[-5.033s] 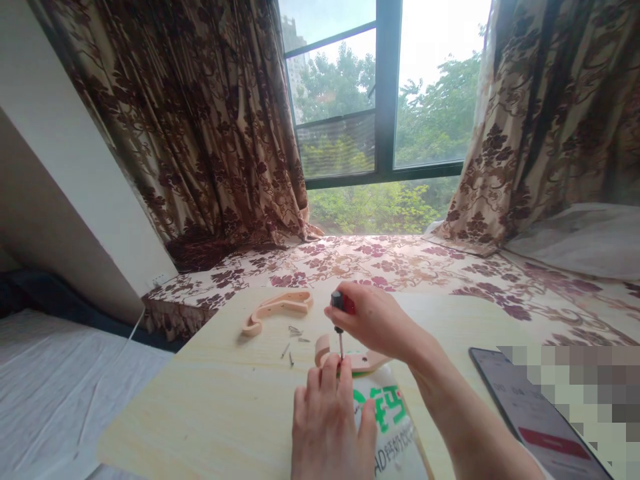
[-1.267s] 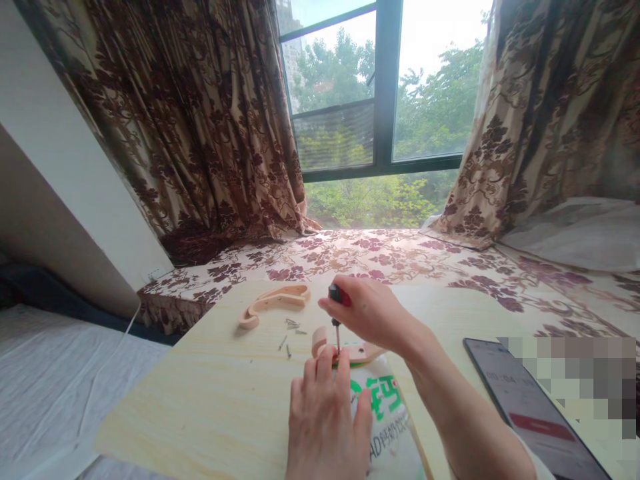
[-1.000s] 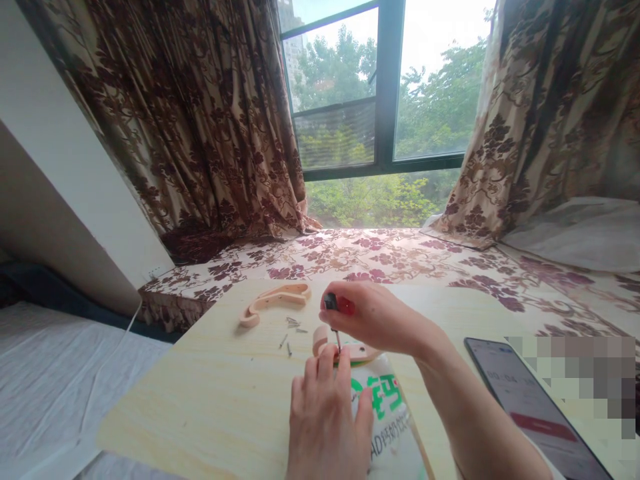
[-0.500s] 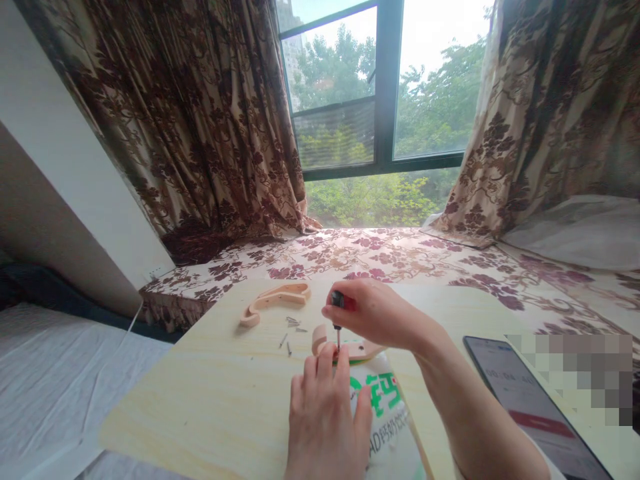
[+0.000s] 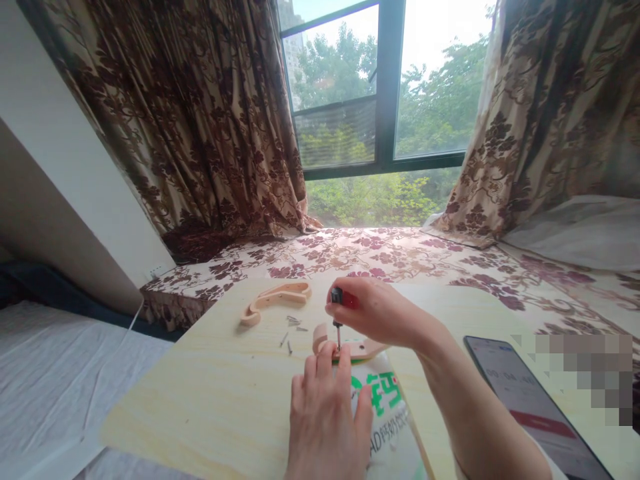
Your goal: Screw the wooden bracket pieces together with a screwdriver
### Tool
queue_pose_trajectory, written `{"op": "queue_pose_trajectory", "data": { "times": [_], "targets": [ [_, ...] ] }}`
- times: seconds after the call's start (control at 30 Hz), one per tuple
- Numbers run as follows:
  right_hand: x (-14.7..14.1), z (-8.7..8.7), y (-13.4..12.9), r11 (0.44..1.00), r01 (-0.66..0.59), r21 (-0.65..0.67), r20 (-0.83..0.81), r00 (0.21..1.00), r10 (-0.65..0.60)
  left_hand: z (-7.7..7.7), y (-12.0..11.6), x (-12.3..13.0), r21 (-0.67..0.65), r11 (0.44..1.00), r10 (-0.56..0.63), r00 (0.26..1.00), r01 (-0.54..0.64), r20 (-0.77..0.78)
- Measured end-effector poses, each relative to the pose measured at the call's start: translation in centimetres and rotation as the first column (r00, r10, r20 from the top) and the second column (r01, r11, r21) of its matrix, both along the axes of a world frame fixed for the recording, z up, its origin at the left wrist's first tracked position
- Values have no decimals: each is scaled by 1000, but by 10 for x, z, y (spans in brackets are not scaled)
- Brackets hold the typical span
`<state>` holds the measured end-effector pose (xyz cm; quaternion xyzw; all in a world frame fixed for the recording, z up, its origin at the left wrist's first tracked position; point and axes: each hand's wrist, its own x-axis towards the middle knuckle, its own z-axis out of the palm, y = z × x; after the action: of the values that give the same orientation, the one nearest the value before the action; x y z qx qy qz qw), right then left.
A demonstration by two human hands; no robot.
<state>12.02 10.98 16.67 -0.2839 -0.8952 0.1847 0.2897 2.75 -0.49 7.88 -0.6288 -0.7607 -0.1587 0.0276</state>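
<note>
My right hand (image 5: 377, 308) is closed round the red and black handle of a screwdriver (image 5: 338, 298), which stands upright with its shaft pointing down. Its tip meets a curved wooden piece (image 5: 357, 350) that has a dark hole in it. My left hand (image 5: 327, 407) holds that piece down, index and middle fingertips on either side of the tip and the thumb stretched out to the right. Whether a screw sits under the tip is hidden by the fingers. Beneath the piece lies a white package (image 5: 390, 413) with green and black lettering.
A second curved wooden piece (image 5: 275, 297) lies at the back left of the pale wooden table (image 5: 200, 400). Several loose screws (image 5: 290, 323) are scattered near it. A phone (image 5: 530, 407) showing a timer rests at the right. A floral-covered ledge (image 5: 320, 257) runs behind the table.
Both hands keep almost the same place. My right hand's grip on the screwdriver handle has turned slightly; the wooden pieces and screws stay put.
</note>
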Motion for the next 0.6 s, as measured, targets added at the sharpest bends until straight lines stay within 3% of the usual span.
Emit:
{"op": "queue_pose_trajectory", "data": {
  "times": [0.27, 0.47, 0.6],
  "targets": [
    [-17, -11, 12, 975, 210, 73, 21, 977, -211, -8, 0, -3, 42, 999, -12, 998, 14, -58],
    [-6, -4, 6, 1000, 7, -17, -58, 998, -8, -11, -1, -4, 88, 995, -31, 997, 38, -75],
    [-5, -3, 5, 1000, 18, 6, -46, 999, -18, -11, -2, -3, 96, 995, -23, 997, 31, -79]
  ]
}}
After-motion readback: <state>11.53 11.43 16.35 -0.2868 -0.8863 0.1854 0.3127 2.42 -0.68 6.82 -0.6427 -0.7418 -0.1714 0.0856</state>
